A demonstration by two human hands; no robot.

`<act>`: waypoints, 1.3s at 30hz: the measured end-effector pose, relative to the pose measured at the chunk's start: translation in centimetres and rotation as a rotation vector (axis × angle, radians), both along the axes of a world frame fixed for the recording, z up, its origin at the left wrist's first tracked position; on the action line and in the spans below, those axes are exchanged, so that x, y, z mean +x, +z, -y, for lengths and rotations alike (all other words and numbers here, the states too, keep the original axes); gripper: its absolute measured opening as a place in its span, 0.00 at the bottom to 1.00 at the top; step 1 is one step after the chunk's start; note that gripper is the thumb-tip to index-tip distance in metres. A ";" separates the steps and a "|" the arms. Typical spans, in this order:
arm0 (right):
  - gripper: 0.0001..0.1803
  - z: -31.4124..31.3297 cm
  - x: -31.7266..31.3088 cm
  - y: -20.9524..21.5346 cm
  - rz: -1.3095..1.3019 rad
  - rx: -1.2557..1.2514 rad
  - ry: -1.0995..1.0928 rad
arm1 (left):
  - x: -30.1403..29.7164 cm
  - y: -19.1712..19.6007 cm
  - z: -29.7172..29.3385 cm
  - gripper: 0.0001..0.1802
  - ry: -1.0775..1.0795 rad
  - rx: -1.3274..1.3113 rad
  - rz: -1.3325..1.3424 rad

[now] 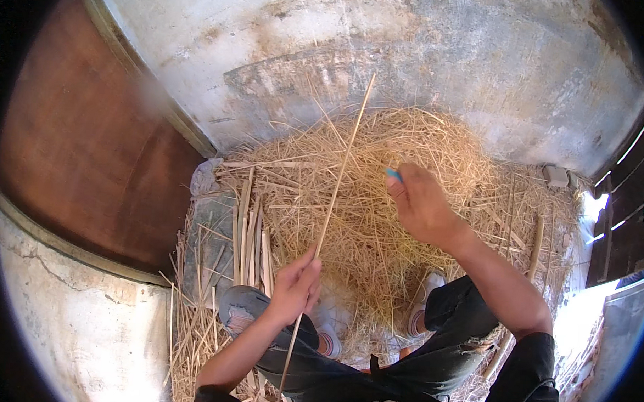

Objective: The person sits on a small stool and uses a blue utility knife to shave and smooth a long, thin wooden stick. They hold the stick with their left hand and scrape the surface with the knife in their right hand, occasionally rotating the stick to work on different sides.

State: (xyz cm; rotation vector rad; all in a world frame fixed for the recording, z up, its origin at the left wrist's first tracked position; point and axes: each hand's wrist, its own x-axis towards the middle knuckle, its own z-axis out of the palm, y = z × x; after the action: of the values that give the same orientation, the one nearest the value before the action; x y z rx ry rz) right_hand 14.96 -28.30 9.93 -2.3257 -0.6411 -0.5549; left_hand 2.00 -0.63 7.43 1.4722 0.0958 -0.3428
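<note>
My left hand (295, 285) is closed around a long, thin, pale strip (341, 168) that looks like split bamboo or cane. The strip slants from near my lap up toward the wall, its far end standing free above the straw-like pile. To the right of it, my right hand (424, 203) is a fist around a small blue item (393, 174). Only a bit of blue shows past the thumb side, and the rest is hidden by the fingers. A gap separates that fist from the strip.
A heap of straw-like shavings (437, 141) spreads in front of me against a stained wall (412, 48). Thicker split strips (246, 234) lie beside my left knee. A rusty brown panel (104, 144) stands left; a pole (536, 251) and grey block (555, 176) lie right.
</note>
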 end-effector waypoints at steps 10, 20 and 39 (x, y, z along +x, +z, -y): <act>0.20 -3.6 -4.4 -2.3 -0.468 -0.142 0.317 | 2.9 -3.8 2.9 0.29 -0.037 -0.206 -0.040; 0.25 -0.6 2.9 -0.1 -0.699 -0.026 -0.112 | 0.9 -4.1 0.3 0.31 -0.199 0.045 0.085; 0.31 9.4 9.0 -5.7 -0.474 0.057 -0.496 | -2.2 -4.9 -1.8 0.29 -0.342 0.079 0.108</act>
State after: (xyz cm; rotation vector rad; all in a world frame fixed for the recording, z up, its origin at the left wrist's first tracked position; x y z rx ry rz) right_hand 23.97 -37.70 4.22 -2.4370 0.1757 -0.2068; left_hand -0.23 1.14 2.56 1.5836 -0.2338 -0.5397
